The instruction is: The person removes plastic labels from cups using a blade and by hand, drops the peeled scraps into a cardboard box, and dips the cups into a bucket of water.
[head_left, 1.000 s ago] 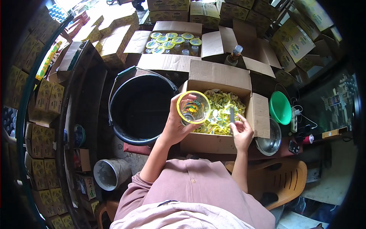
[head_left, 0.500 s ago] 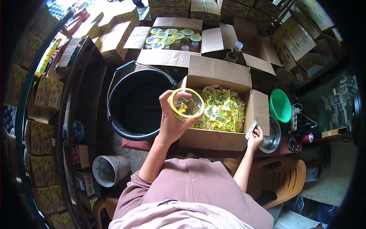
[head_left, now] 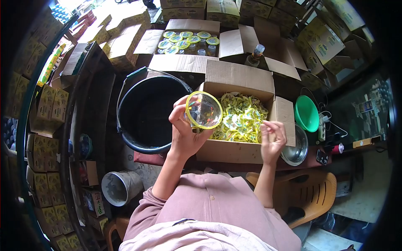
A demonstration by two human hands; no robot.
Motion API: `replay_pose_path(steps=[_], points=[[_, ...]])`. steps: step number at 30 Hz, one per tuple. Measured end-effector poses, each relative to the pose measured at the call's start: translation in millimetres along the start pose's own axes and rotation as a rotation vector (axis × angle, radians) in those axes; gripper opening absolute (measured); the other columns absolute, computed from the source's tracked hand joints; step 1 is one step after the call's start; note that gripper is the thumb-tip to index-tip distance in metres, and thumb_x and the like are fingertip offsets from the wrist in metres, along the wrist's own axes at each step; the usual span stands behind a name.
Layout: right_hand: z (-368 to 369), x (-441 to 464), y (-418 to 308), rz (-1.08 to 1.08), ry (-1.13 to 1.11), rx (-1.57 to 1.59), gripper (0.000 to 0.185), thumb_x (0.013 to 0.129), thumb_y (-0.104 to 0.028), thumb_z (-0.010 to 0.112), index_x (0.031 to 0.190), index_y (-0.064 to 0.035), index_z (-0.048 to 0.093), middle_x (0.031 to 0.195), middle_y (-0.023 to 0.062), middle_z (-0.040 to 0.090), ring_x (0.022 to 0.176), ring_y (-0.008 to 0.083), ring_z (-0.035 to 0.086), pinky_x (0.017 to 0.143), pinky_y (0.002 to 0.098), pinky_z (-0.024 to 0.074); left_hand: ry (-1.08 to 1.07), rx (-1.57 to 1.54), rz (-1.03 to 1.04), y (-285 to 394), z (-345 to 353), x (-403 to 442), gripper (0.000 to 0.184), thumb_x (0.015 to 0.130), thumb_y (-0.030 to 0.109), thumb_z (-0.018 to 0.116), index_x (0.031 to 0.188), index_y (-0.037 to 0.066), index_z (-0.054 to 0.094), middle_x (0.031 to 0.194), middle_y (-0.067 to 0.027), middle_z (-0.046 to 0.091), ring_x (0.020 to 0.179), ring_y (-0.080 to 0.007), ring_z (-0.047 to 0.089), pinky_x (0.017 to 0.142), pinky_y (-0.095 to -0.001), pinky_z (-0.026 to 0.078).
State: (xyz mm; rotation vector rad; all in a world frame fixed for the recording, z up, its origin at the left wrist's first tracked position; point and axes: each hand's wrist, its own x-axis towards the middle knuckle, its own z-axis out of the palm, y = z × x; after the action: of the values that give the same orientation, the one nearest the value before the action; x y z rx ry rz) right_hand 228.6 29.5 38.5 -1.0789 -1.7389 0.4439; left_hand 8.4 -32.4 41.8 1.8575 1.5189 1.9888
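Note:
My left hand [head_left: 184,133] is closed around a clear plastic cup [head_left: 204,112] with a yellow rim. The cup is tilted so its round mouth faces me, with small coloured print on its wall. It is held up between a black bucket [head_left: 125,109] and an open cardboard box [head_left: 234,151]. That box holds a heap of yellow and clear plastic strips [head_left: 247,113]. My right hand [head_left: 274,136] is above the box's right front corner, its fingers curled together; whatever they hold is hidden.
Behind stands another open carton [head_left: 180,62] with several yellow-lidded cups [head_left: 184,41]. A bottle [head_left: 254,56] is to its right. At the right are a green bowl [head_left: 307,113], a glass bowl [head_left: 296,154] and a plastic chair [head_left: 312,192]. A pale bucket [head_left: 119,188] stands lower left.
My right hand has moved left and up from the box's right flap, and the small flat light-coloured tool in it no longer shows. The cup in my left hand has turned slightly.

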Motion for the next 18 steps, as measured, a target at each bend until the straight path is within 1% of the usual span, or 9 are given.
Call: replay_pose_path(steps=[2,3,5,7,8,12,14,17,18], points=[[13,8,-40,-0.163,-0.109,0.147,0.014,0.069,-0.005,0.069,0.083,-0.0079,0.066,0.078,0.0047,0.057,0.073,0.0157,0.054,0.063,0.0279,0.0431,0.022,0.026,0.025,0,-2,0,0.069,0.065,0.009,0.073,0.11,0.011,0.02,0.11,-0.0212,0.041,0.097,-0.0301,0.049,0.081,-0.039,0.043],[17,12,-62,-0.215,-0.175,0.176,0.017,0.068,-0.004,0.07,0.083,-0.0089,0.065,0.078,0.0038,0.057,0.073,0.0165,0.055,0.061,0.0279,0.0427,0.036,0.041,0.038,0,-3,0,0.068,0.065,0.01,0.074,0.109,0.011,0.021,0.11,-0.0213,0.041,0.097,-0.0309,0.049,0.08,-0.039,0.043],[26,16,-79,-0.258,-0.234,0.144,0.017,0.068,-0.009,0.07,0.083,-0.0112,0.066,0.077,0.0021,0.056,0.07,0.017,0.052,0.062,0.0289,0.0398,0.063,0.08,0.055,-1,-6,-1,0.068,0.064,0.012,0.075,0.107,0.011,0.023,0.109,-0.0205,0.043,0.096,-0.0311,0.049,0.079,-0.0395,0.043],[33,20,-87,-0.301,-0.284,0.107,0.016,0.067,-0.012,0.07,0.083,-0.0121,0.066,0.077,0.0012,0.055,0.069,0.0169,0.051,0.063,0.0297,0.038,0.077,0.125,0.076,-1,-11,-2,0.067,0.064,0.014,0.076,0.106,0.011,0.025,0.108,-0.0197,0.045,0.095,-0.031,0.05,0.078,-0.0402,0.042],[36,22,-89,-0.327,-0.293,0.079,0.017,0.067,-0.015,0.07,0.083,-0.0127,0.066,0.076,0.0005,0.055,0.068,0.0172,0.049,0.067,0.0304,0.0361,0.077,0.148,0.089,0,-13,-2,0.066,0.064,0.015,0.076,0.105,0.012,0.025,0.108,-0.0193,0.046,0.095,-0.0308,0.05,0.078,-0.0405,0.041],[42,25,-86,-0.412,-0.369,0.022,0.016,0.067,-0.014,0.07,0.083,-0.0141,0.065,0.077,-0.0009,0.055,0.069,0.0163,0.049,0.069,0.0298,0.035,0.061,0.231,0.14,-1,-24,-3,0.062,0.064,0.017,0.075,0.104,0.012,0.029,0.109,-0.017,0.049,0.095,-0.0289,0.051,0.081,-0.0413,0.037],[43,26,-86,-0.446,-0.396,-0.015,0.016,0.067,-0.012,0.069,0.081,-0.0148,0.065,0.077,-0.0016,0.055,0.071,0.0153,0.05,0.071,0.0298,0.0346,0.047,0.247,0.125,-1,-26,-5,0.06,0.064,0.018,0.075,0.104,0.012,0.03,0.109,-0.0156,0.049,0.096,-0.0283,0.051,0.082,-0.0414,0.036],[45,28,-93,-0.685,-0.332,-0.173,0.014,0.066,-0.011,0.067,0.079,-0.0135,0.063,0.079,-0.003,0.055,0.076,0.0137,0.052,0.074,0.0307,0.0343,0.015,0.282,0.106,1,-31,-5,0.059,0.064,0.018,0.074,0.104,0.012,0.031,0.11,-0.014,0.05,0.096,-0.0282,0.051,0.083,-0.0417,0.035],[47,27,-93,-0.709,-0.339,-0.212,0.014,0.066,-0.011,0.066,0.079,-0.0128,0.062,0.08,-0.0027,0.055,0.077,0.0135,0.052,0.075,0.0312,0.0342,0.002,0.295,0.101,1,-32,-4,0.059,0.064,0.018,0.074,0.104,0.012,0.031,0.11,-0.0135,0.05,0.096,-0.0283,0.051,0.083,-0.0418,0.035]])
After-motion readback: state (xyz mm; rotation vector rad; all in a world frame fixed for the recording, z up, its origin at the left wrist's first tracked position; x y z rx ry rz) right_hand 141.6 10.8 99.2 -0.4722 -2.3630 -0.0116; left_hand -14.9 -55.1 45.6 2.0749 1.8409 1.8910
